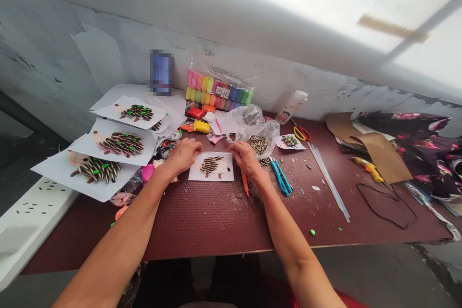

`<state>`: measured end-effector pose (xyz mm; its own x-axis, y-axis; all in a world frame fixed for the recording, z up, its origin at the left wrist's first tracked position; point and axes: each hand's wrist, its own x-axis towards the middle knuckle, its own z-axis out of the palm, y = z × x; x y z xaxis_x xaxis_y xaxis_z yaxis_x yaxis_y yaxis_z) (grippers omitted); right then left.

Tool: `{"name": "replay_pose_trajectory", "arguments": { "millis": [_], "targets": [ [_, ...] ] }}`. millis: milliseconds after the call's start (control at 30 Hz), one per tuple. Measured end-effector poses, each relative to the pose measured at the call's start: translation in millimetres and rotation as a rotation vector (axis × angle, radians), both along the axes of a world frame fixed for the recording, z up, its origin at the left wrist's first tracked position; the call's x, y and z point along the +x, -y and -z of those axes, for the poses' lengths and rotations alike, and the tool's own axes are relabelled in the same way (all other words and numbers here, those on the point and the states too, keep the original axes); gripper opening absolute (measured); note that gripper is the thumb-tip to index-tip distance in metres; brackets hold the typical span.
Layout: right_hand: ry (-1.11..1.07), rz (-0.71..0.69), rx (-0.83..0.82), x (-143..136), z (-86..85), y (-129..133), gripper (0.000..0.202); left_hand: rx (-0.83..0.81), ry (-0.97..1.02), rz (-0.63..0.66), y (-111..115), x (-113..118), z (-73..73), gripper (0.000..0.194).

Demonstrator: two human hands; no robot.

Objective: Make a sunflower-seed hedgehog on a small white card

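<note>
A small white card lies flat on the table, bearing a hedgehog figure with a pale body, a dark nose and brown feet. Striped sunflower seeds stand as spines on its back. At the card's upper left corner is my left hand, its thumb and fingers drawn together. By the upper right corner my right hand is likewise pinched. What either hand holds between its fingertips, if anything, is too small to tell. An orange pen-like tool lies beneath my right hand.
Finished seed hedgehogs on paper are stacked left, near a white power strip. Behind are clay packs and a plastic bag of seeds. Rightward lie a blue cutter, scissors, glue sticks and a glue gun.
</note>
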<state>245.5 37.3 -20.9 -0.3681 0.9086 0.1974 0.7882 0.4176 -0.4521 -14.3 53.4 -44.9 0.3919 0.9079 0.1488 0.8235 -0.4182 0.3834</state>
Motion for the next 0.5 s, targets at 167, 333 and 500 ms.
{"name": "replay_pose_trajectory", "arguments": {
  "millis": [167,333,500],
  "targets": [
    [0.221,0.287,-0.031,4,-2.6,3,0.031,0.012,-0.025,-0.003,0,1,0.1,0.025],
    [0.343,0.407,-0.083,1,-11.6,5,0.032,0.011,-0.031,-0.007,0,1,-0.5,0.025],
    [0.347,0.406,-0.038,-5,-13.8,1,0.030,0.005,-0.043,-0.006,1,2,-2.7,0.026]
  ]
}}
